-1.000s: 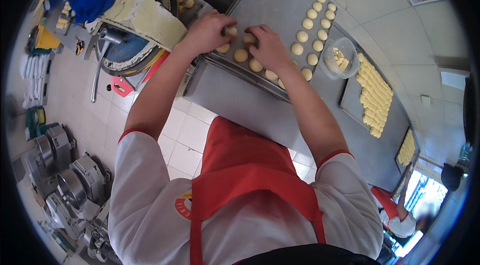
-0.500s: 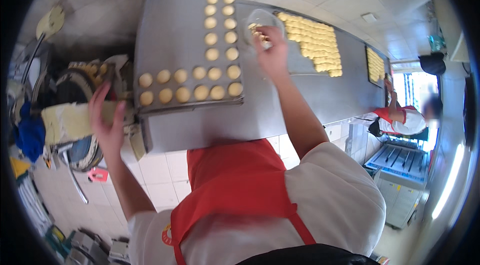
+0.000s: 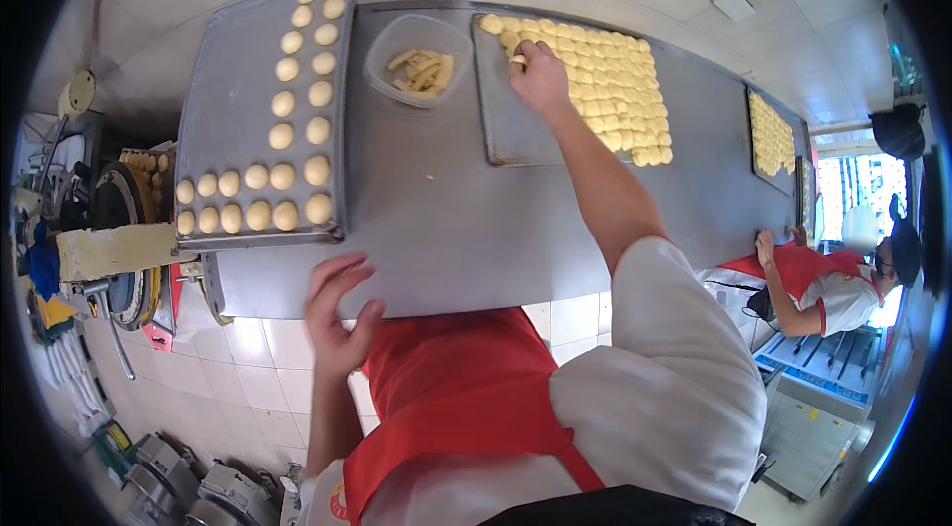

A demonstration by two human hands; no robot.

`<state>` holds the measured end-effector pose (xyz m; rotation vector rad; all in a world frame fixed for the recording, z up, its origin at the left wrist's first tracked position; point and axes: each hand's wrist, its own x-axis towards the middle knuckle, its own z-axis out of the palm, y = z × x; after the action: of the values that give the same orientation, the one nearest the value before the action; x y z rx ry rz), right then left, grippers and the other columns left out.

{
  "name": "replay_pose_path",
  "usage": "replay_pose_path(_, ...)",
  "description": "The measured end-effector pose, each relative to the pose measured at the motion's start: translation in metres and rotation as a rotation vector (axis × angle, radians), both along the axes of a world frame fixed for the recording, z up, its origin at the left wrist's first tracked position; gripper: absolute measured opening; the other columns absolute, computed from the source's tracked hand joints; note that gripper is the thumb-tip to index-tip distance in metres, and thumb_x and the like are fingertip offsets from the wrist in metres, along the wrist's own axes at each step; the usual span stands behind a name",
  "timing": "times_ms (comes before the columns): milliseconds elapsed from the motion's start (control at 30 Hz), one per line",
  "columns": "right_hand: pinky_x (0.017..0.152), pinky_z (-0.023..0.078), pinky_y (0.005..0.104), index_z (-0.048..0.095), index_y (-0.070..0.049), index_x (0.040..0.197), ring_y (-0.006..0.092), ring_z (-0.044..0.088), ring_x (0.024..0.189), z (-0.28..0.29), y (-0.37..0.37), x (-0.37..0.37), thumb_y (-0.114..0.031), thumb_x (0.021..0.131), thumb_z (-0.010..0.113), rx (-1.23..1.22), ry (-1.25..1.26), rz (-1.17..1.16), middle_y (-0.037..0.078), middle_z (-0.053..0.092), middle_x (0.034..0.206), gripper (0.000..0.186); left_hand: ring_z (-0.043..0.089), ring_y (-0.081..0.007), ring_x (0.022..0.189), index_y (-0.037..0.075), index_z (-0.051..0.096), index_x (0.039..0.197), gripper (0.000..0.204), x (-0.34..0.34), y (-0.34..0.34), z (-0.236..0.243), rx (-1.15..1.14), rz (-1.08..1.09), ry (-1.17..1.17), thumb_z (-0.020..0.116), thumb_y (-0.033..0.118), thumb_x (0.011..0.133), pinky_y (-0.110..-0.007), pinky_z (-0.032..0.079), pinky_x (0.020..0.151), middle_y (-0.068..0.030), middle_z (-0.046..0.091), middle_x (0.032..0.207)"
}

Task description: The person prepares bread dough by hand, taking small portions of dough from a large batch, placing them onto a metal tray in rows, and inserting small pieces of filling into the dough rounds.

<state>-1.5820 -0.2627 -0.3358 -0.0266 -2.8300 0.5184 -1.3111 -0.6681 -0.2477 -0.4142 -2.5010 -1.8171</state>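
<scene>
My right hand (image 3: 543, 80) is pinched on a small pale strip (image 3: 519, 60), much like those in the tub, over the left edge of a packed block of yellow dough balls (image 3: 605, 80). These sit close together on a metal tray (image 3: 511, 149), whose near-left part shows bare. Left of that tray, a clear plastic tub (image 3: 375, 75) holds several pale yellow strips (image 3: 426, 72). My left hand (image 3: 342, 313) hangs open and empty at the table's front edge, fingers apart. Nearest it, a metal baking tray (image 3: 233, 60) carries round dough balls (image 3: 283, 177) in an L-shaped double line.
A steel table (image 3: 446, 258) runs to the right, with another tray of yellow dough pieces (image 3: 772, 134) farther along. A co-worker in a red apron (image 3: 793, 273) stands at its right end. Machinery with a round wheel (image 3: 129, 229) adjoins the table's left end.
My right hand has left the tub and moved right to the packed dough balls, carrying a strip. My left hand has come from beyond the left tray to the front edge. The view has shifted right.
</scene>
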Motion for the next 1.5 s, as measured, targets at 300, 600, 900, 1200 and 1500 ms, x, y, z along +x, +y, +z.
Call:
replay_pose_path(300, 0.096, 0.055, 0.0345, 0.068, -0.002, 0.129, 0.0166, 0.064, 0.117, 0.051, 0.029, 0.293, -0.001, 0.104, 0.049, -1.563, -0.435, -0.067, 0.007, 0.069, 0.122, 0.031, 0.059, -0.0226, 0.129, 0.005, 0.07, 0.132, 0.035, -0.014, 0.175, -0.076, 0.377, -0.102, -0.563, 0.077, 0.008, 0.098, -0.039, 0.052, 0.101, -0.0121, 0.065, 0.137)
replay_pose_path(600, 0.097, 0.049, 0.054, 0.069, -0.009, 0.112, 0.0393, 0.061, 0.112, -0.047, 0.107, 0.379, -0.015, 0.081, 0.071, -0.022, -0.098, 0.189, 0.017, 0.06, 0.12, 0.031, 0.054, -0.0379, 0.126, 0.012, 0.065, 0.124, 0.034, 0.047, 0.184, -0.144, -0.813, -0.079, 0.057, 0.069, 0.018, 0.091, -0.053, 0.042, 0.11, -0.0139, 0.06, 0.126)
replay_pose_path(900, 0.091, 0.05, 0.0543, 0.072, -0.014, 0.123, 0.0342, 0.064, 0.106, -0.088, 0.15, 0.263, -0.013, 0.086, 0.073, -0.006, -0.056, 0.433, 0.01, 0.07, 0.106, 0.037, 0.061, -0.0387, 0.121, 0.009, 0.066, 0.131, 0.032, -0.049, 0.169, -0.173, -0.64, -0.173, 0.157, 0.063, 0.017, 0.1, -0.055, 0.044, 0.107, -0.0166, 0.069, 0.124)
replay_pose_path(1200, 0.091, 0.05, 0.0507, 0.072, -0.014, 0.121, 0.032, 0.065, 0.103, -0.075, 0.064, 0.279, -0.012, 0.086, 0.075, 0.091, -0.008, 0.497, 0.009, 0.069, 0.102, 0.035, 0.065, -0.0337, 0.113, 0.008, 0.069, 0.129, 0.035, -0.044, 0.23, -0.162, -0.659, -0.219, 0.274, 0.069, 0.012, 0.094, -0.053, 0.047, 0.106, -0.0128, 0.072, 0.117)
replay_pose_path(1500, 0.087, 0.05, 0.0474, 0.076, -0.015, 0.124, 0.0318, 0.064, 0.093, -0.092, 0.121, 0.349, -0.009, 0.085, 0.075, -0.083, 0.035, 0.402, 0.006, 0.07, 0.098, 0.04, 0.068, -0.0324, 0.101, 0.01, 0.074, 0.119, 0.026, 0.019, 0.204, -0.165, -0.497, -0.121, 0.356, 0.073, 0.014, 0.093, -0.048, 0.052, 0.097, -0.0104, 0.074, 0.098)
